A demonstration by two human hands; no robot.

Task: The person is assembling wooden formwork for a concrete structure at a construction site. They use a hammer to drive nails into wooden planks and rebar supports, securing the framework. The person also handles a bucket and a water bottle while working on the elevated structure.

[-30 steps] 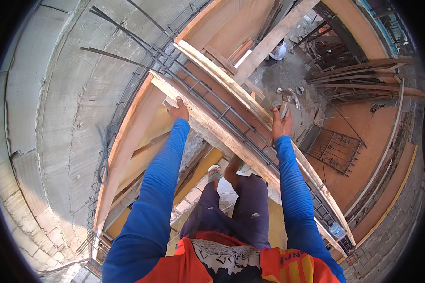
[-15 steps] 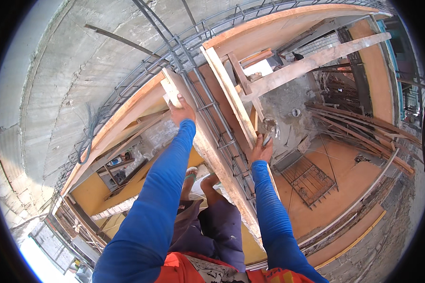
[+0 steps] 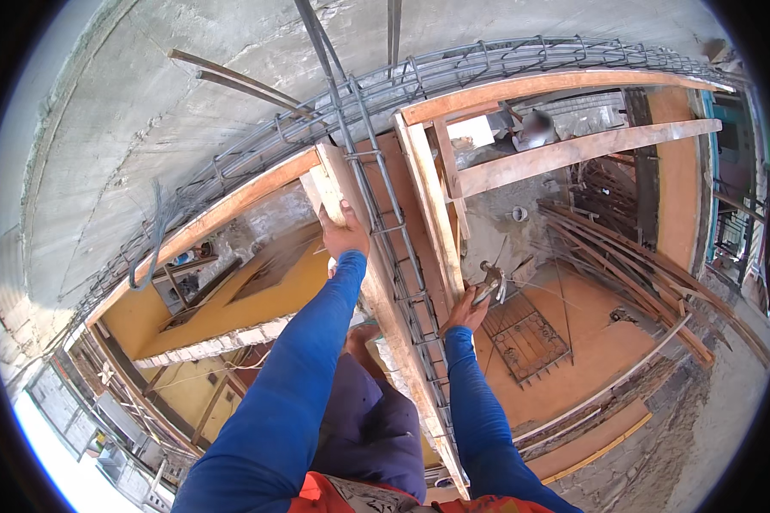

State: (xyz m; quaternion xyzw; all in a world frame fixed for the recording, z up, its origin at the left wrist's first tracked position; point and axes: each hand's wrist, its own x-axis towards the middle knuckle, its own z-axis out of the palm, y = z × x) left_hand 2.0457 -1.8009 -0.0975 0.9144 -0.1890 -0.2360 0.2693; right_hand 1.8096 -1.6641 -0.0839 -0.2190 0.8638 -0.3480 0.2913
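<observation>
My left hand [image 3: 342, 233] presses on the top of a wooden formwork board [image 3: 329, 184] that runs along the left side of a steel rebar cage [image 3: 393, 256]. My right hand [image 3: 466, 309] is closed around the handle of a claw hammer [image 3: 490, 280], held beside the other formwork plank [image 3: 432, 214] on the cage's right side. Both arms wear blue sleeves. My legs straddle the beam form below.
A curved rebar cage [image 3: 488, 68] and orange boards [image 3: 565, 84] border a concrete slab [image 3: 188, 103] at the top. Far below lie a floor [image 3: 590, 342] with a metal grate [image 3: 526, 338], piled timbers [image 3: 624, 248] and a yellow wall [image 3: 231, 316]. Another person [image 3: 535, 126] stands in the distance.
The view has swung so the beam form runs more upright. My left hand stays on the board's end; my right hand with the hammer has dropped slightly along the right plank.
</observation>
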